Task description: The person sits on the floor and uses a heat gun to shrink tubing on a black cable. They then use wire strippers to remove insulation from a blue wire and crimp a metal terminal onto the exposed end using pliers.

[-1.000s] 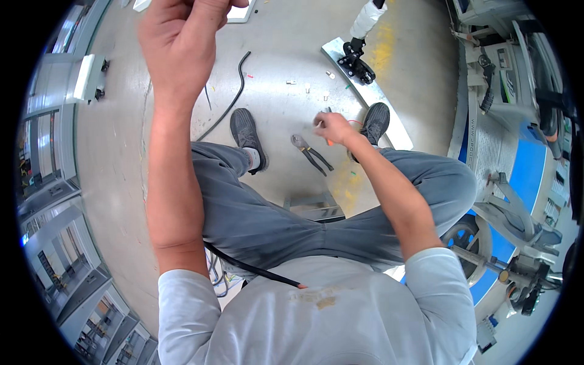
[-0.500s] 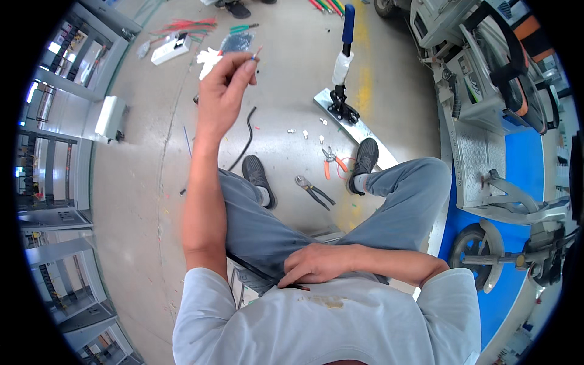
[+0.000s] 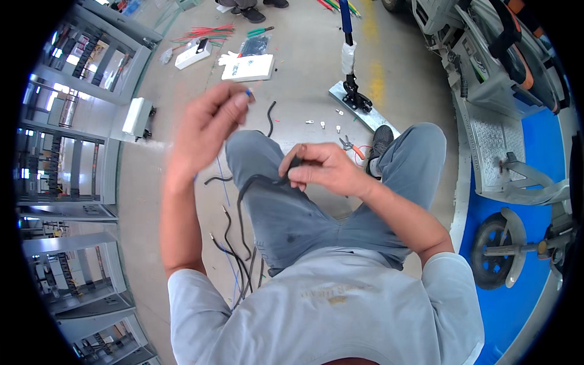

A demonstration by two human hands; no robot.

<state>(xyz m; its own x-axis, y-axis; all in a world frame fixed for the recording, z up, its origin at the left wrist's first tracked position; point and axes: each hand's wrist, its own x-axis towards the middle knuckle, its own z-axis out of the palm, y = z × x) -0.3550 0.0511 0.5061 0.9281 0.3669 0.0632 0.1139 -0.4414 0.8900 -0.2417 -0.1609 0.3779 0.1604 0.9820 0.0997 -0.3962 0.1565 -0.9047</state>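
Note:
My left hand [image 3: 210, 125] is raised over the floor beyond my left knee. Its thumb and fingers pinch a small thin piece [image 3: 249, 93] with a blue part and a pale reddish end; its kind is too small to make out. Above my lap, my right hand [image 3: 325, 167] closes its fingers round a black cable [image 3: 258, 178], whose end is partly hidden by them. From there the cable runs left across my thigh and down its outer side. More black cables [image 3: 230, 243] lie on the floor by my left leg, some with bare copper-coloured tips.
Several metal cable lugs [image 3: 323, 125] and an orange-handled hand tool [image 3: 353, 148] lie past my knees. A blue-handled lever tool [image 3: 347, 58] stands on a metal bar [image 3: 378, 118]. White boxes [image 3: 248, 68] sit farther off, near another person's shoes [image 3: 252, 15]. Grey cabinets [image 3: 131, 70] line the left.
My right hand has risen from my lap to above my thighs, bringing the black cable up. My left hand has come lower and nearer, still pinching the small piece. The view has shifted.

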